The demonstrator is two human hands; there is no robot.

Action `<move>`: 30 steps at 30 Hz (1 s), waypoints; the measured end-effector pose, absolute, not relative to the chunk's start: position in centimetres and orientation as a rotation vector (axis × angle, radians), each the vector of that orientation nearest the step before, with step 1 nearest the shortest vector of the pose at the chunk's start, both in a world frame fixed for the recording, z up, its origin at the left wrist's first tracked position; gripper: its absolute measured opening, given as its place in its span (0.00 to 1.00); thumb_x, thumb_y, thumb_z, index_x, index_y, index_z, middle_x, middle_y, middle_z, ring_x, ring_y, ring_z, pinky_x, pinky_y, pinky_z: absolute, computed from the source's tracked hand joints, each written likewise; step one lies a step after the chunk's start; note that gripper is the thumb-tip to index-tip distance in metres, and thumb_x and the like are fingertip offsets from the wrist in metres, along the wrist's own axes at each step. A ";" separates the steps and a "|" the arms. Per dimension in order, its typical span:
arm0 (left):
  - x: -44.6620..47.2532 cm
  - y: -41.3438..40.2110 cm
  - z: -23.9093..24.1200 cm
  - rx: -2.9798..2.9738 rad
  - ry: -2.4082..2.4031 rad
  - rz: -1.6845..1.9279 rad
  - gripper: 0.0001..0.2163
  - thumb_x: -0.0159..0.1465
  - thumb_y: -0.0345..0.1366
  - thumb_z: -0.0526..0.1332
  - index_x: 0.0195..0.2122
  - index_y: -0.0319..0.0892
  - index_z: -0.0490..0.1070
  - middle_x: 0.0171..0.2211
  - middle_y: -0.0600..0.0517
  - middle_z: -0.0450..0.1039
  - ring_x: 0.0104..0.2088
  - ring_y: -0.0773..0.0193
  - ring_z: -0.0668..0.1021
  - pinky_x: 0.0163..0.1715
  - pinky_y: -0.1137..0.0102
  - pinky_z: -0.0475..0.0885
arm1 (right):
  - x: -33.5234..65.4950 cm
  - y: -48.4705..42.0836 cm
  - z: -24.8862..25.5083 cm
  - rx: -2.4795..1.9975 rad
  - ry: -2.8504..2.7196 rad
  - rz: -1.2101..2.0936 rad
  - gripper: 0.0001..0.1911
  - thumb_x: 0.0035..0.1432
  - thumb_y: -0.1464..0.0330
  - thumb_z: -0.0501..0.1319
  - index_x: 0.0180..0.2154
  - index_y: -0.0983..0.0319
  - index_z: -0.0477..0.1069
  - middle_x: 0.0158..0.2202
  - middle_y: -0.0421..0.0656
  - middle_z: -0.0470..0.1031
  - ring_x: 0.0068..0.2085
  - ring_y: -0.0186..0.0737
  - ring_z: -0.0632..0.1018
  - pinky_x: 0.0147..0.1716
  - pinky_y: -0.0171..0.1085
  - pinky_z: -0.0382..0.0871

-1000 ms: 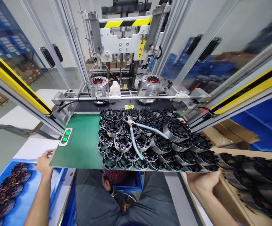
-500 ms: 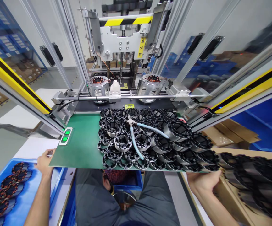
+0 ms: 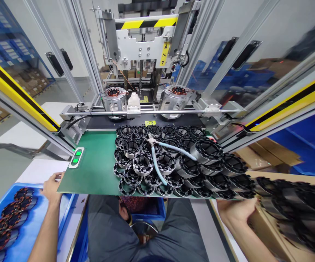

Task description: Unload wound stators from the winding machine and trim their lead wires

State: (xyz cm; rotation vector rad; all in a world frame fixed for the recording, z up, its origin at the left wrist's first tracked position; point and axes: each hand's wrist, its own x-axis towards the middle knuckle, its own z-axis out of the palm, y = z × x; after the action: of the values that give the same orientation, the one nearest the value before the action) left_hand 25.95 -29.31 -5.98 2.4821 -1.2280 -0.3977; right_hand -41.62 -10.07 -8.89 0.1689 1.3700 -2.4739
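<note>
The person sits at the winding station with both arms spread wide, and the step in hand reads as a pause while the machine (image 3: 143,54) in the upper middle of the frame works on the two wound stators in its fixtures (image 3: 173,96). The left hand (image 3: 51,187), at the lower left, rests with fingers loosely curled on the near left corner of the green mat (image 3: 97,167), just above the blue tray (image 3: 23,233) of copper-wound stators; it grips nothing. The right hand (image 3: 235,213), at the lower right, lies open and palm down on the edge of the cardboard box (image 3: 258,225) that holds more black cores, just beside the heap of unwound stator cores (image 3: 173,163) covering the middle and right of the mat. A pair of blue-handled cutters (image 3: 160,156) lies on top of that heap. Judging from this, the next move would call for a reach forward to the fixtures, or the right hand closing on a fresh core.
</note>
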 end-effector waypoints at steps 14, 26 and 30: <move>26.3 -29.6 -6.5 2.467 -1.244 -0.380 0.19 0.74 0.39 0.62 0.60 0.39 0.85 0.57 0.42 0.88 0.60 0.47 0.80 0.71 0.42 0.61 | -39.5 -8.1 -6.4 -0.261 1.882 -1.903 0.34 0.56 0.43 0.54 0.52 0.32 0.94 0.56 0.54 0.93 0.63 0.84 0.89 0.42 0.81 0.79; 22.0 -14.2 -9.1 1.904 -1.445 0.032 0.13 0.76 0.54 0.60 0.49 0.51 0.70 0.50 0.40 0.78 0.60 0.33 0.83 0.70 0.40 0.77 | -36.7 -6.5 -1.2 -0.383 1.740 -1.718 0.13 0.53 0.45 0.60 0.22 0.33 0.80 0.23 0.48 0.75 0.30 0.74 0.81 0.34 0.71 0.67; 18.4 -11.7 -12.9 1.786 -1.784 -0.331 0.13 0.75 0.56 0.61 0.48 0.55 0.76 0.46 0.44 0.84 0.51 0.39 0.89 0.56 0.46 0.87 | -31.4 -1.8 -0.6 -0.205 1.761 -1.555 0.10 0.59 0.43 0.68 0.29 0.33 0.82 0.25 0.42 0.69 0.23 0.55 0.71 0.30 0.61 0.70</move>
State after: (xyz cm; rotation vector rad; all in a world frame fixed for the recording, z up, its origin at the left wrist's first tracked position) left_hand 18.44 -11.75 -12.90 1.7857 -1.7844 -0.3311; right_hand -31.41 -1.76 -0.64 -0.2048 1.7605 -1.5550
